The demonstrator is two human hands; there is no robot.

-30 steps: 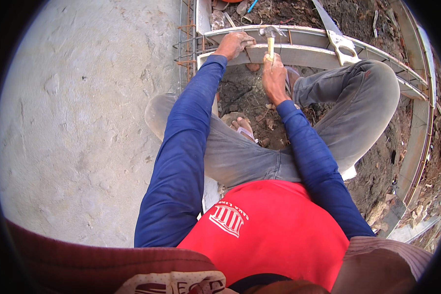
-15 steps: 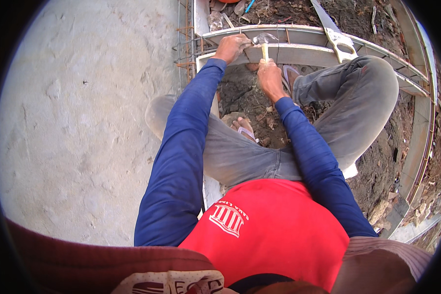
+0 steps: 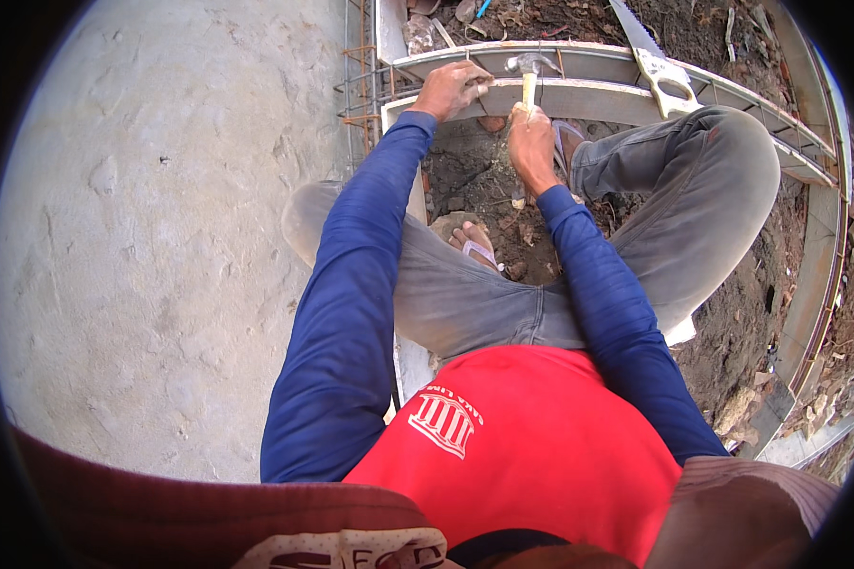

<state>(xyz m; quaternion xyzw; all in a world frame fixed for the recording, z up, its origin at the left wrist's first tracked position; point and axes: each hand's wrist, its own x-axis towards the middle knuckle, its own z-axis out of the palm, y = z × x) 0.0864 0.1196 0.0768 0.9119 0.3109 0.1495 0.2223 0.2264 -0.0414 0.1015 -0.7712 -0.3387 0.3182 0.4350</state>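
My right hand [image 3: 532, 138] is wrapped round the pale handle of a claw hammer [image 3: 529, 87]. The metal head is raised over the curved formwork boards, to the right of my other hand. With fingertips pinched together, my left hand [image 3: 452, 90] rests at the top edge of the near formwork board [image 3: 579, 98], by its left end. Whatever the pinch holds is too small to make out. Between this board and the far formwork board [image 3: 593, 63] runs a narrow channel with thin steel rods in it.
A handsaw [image 3: 669, 83] with a white handle lies across the boards on the right. Rusty rebar [image 3: 359, 95] stands beside the concrete slab [image 3: 171, 237] on the left. Soil with debris [image 3: 474, 171] lies between my feet, and boards [image 3: 807, 275] curve down the right side.
The hammer has moved right, away from my left hand, and its head has lifted a little. My left hand stays at the board's edge, still pinched.
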